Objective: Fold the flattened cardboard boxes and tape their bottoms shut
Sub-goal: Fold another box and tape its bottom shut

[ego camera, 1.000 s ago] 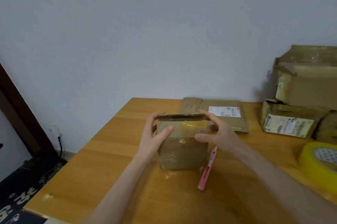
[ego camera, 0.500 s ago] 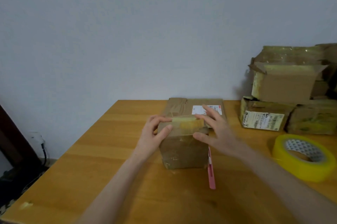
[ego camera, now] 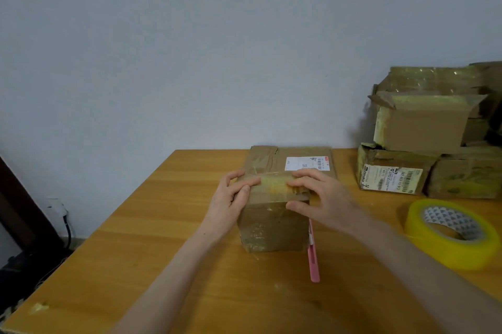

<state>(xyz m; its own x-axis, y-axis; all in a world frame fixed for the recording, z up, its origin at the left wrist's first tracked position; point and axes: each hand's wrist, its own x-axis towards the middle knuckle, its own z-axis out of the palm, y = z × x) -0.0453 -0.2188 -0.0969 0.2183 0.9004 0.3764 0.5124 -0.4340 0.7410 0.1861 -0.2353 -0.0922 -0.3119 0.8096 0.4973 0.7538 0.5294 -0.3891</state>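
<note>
The small box point(ego camera: 271, 227) stands folded up on the bench point(ego camera: 130, 252). It is brown and scuffed, and its near face is creased and glossy with old clear film. A strip of yellowish tape point(ego camera: 274, 184) runs left to right across its top, over the closed flaps.

My left hand point(ego camera: 231, 199) grips the small box's upper left corner, fingers curled round the far edge and thumb laid on the tape. My right hand point(ego camera: 324, 198) is open. Its fingers are fairly straight and press the tape's right end, and its thumb rests against the near face just below the top edge.

Just beside the small box's right base lies a pink knife point(ego camera: 313, 260), its length running towards me. Directly behind the small box a flattened box point(ego camera: 267, 158) with a white shipping label lies flat. Well to the right of the small box sits a yellow tape roll point(ego camera: 453, 238). Behind it and further right, a stack of worn boxes point(ego camera: 421, 127) stands against the wall point(ego camera: 190, 48).
</note>
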